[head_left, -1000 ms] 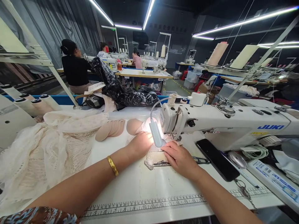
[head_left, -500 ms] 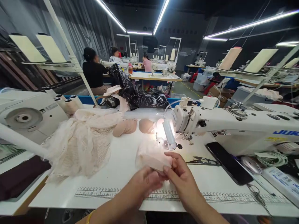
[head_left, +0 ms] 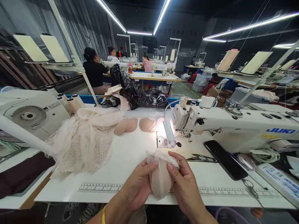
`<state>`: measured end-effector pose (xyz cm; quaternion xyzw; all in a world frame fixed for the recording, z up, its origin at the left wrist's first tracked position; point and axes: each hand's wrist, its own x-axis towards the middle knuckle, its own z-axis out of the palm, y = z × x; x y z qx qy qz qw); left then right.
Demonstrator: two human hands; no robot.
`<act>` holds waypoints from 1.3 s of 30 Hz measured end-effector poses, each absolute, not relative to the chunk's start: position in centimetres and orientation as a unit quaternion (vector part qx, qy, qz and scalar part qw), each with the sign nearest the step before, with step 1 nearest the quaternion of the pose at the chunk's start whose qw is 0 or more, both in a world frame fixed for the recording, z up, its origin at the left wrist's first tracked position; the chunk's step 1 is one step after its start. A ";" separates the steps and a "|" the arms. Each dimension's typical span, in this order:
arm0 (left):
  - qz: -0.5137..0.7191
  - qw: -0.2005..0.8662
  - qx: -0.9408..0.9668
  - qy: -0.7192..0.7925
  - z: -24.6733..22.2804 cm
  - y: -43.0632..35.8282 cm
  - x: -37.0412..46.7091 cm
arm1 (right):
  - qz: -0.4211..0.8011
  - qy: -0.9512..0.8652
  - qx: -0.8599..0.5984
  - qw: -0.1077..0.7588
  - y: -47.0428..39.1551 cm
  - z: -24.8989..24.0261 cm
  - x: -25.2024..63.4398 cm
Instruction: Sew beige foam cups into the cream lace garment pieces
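Observation:
Between my hands is a beige bra cup (head_left: 160,180) with sheer fabric over it and a lacy upper edge. It is held over the front of the white sewing table, with a pale seam running down its middle. My left hand (head_left: 141,180) grips its left side, thumb on top. On the right edge, my right hand (head_left: 183,179) pinches the fabric between thumb and fingers. Just beyond stands the sewing machine (head_left: 187,119), its lamp lighting the needle area. Stacked beige cups (head_left: 126,126) and another cup (head_left: 146,125) lie left of the needle.
Cream lace fabric (head_left: 86,143) is heaped on the left. Thread snips (head_left: 202,158) and a black phone (head_left: 225,160) lie to the right. A printed ruler (head_left: 100,188) runs along the front edge. A black plastic bag (head_left: 149,99) sits behind; several people work at machines farther back.
The pale piece has been drawn back from the needle area towards me and turned, so its seam now faces up. My left hand has closed on its left side.

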<state>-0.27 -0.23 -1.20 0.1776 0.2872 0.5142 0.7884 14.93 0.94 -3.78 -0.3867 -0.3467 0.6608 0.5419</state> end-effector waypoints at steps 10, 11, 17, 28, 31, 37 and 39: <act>0.526 0.790 0.137 0.283 -1.0 -0.6 0.3 | 0.654 -0.284 -0.412 0.568 1.8 -2.6 15.5; 0.529 0.786 0.131 0.294 -0.9 -0.5 0.4 | 0.667 -0.283 -0.405 0.557 1.7 -2.5 15.5; 0.600 0.699 0.155 0.356 -0.9 0.4 0.8 | 0.693 -0.303 -0.391 0.525 0.8 -2.6 15.4; 0.621 0.694 0.099 0.351 -0.5 1.0 1.3 | 0.679 -0.283 -0.394 0.551 1.4 -3.4 15.5; 0.609 0.705 0.137 0.337 -0.4 1.2 1.4 | 0.675 -0.289 -0.397 0.551 1.4 -3.3 15.4; 0.589 0.713 0.164 0.343 0.0 1.7 1.7 | 0.679 -0.276 -0.389 0.557 1.2 -3.3 15.4; 0.591 0.710 0.162 0.347 0.1 1.9 1.8 | 0.687 -0.281 -0.378 0.553 1.2 -3.5 15.5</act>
